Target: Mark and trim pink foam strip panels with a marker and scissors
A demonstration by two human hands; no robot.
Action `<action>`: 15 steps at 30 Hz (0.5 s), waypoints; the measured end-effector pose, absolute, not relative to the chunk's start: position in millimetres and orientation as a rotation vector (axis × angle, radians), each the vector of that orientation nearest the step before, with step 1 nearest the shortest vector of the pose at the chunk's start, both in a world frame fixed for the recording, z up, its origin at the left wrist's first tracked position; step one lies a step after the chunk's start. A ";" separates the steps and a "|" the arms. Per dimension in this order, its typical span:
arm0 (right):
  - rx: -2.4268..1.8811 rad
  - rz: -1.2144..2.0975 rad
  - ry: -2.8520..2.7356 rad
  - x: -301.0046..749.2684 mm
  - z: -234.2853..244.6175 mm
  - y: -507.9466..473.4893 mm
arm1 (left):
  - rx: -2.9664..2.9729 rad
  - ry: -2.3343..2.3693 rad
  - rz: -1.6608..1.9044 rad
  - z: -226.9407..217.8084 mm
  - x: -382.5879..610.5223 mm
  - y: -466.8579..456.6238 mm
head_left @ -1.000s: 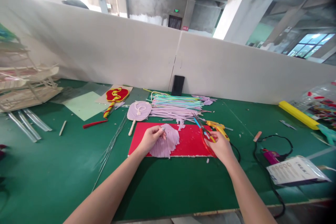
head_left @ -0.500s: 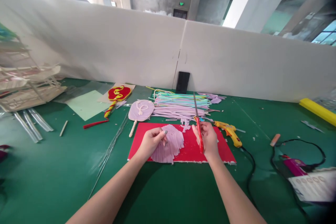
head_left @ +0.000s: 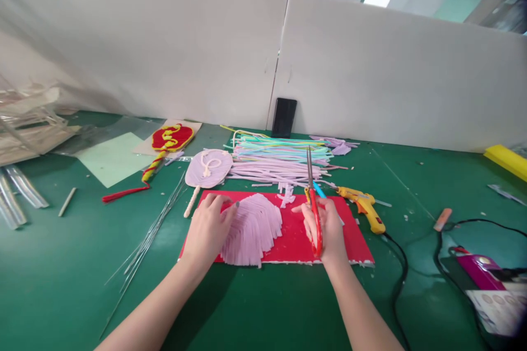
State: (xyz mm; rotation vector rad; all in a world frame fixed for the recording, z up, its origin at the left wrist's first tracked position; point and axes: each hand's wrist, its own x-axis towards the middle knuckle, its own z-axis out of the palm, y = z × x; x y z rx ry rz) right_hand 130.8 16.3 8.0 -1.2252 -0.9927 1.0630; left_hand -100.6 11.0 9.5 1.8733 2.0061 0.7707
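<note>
My left hand (head_left: 211, 226) rests at the left edge of a lilac piece (head_left: 255, 227) made of fuzzy strips laid side by side in a fan shape. Its fingers are slightly bent and apart, with nothing visibly gripped. The piece lies on a red board (head_left: 294, 241) with a ragged white front edge. My right hand (head_left: 331, 230) is closed on red-handled scissors (head_left: 315, 205), blades pointing away from me. By its fingers shows a blue stick-like thing (head_left: 319, 190); whether the hand holds it I cannot tell. Small lilac scraps (head_left: 286, 196) lie at the board's back edge.
Bundled fuzzy stems (head_left: 280, 156) lie behind the board, with a phone (head_left: 284, 117) leaning on the partition. A finished lilac fan (head_left: 209, 169), thin wires (head_left: 152, 236) and a red-yellow fan (head_left: 173, 137) are leftward. A yellow glue gun (head_left: 364, 205) with its cord lies right.
My left hand has gone from a pinch above the lilac piece to opened fingers at its left edge. The scissors stay in my right hand. The view has tipped downward.
</note>
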 end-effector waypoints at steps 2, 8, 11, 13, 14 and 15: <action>-1.283 0.978 -0.979 135.6 4.2 16.9 | 1.998 1.948 0.792 8.7 -96.6 9.6; -1.449 0.697 -1.009 139.6 -2.8 20.4 | 2.430 1.525 0.607 6.3 -78.4 -2.1; -1.412 0.641 -0.932 139.2 -3.0 24.1 | 2.513 1.385 0.571 2.7 -71.5 -5.2; -1.340 0.599 -0.865 140.1 -2.7 26.6 | 2.522 1.319 0.610 2.6 -66.9 -3.2; -1.311 0.578 -0.844 140.9 -2.6 27.7 | 2.520 1.304 0.628 4.1 -64.0 -0.7; -1.289 0.561 -0.831 141.9 -2.5 28.6 | 2.515 1.311 0.640 6.9 -60.5 3.0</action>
